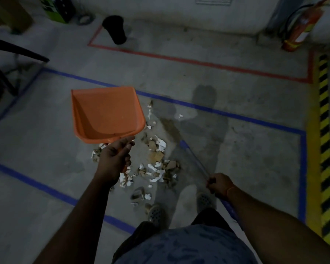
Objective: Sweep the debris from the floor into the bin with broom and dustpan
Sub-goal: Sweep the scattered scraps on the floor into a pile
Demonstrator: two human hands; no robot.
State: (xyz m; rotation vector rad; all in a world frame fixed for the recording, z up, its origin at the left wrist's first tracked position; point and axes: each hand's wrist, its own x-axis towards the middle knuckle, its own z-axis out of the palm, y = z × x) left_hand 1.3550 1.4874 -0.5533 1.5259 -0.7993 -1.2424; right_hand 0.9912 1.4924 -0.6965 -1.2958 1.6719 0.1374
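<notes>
Left hand (114, 159) grips orange dustpan (105, 113) above debris (156, 161); right hand (218, 184) holds broom handle (193, 159).

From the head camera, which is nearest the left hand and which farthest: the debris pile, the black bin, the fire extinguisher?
1. Debris: just right of the left hand.
2. Black bin: far ahead, inside the red tape.
3. Fire extinguisher: far right corner, by the wall.

This looks like a workshop or warehouse-type room, though the dim light makes it hard to be sure. The bare concrete floor (236, 103) carries blue tape lines (208, 108), red tape lines (198, 62) and a yellow-black hazard stripe (324, 130); a fire extinguisher (301, 29) leans against the wall.
</notes>
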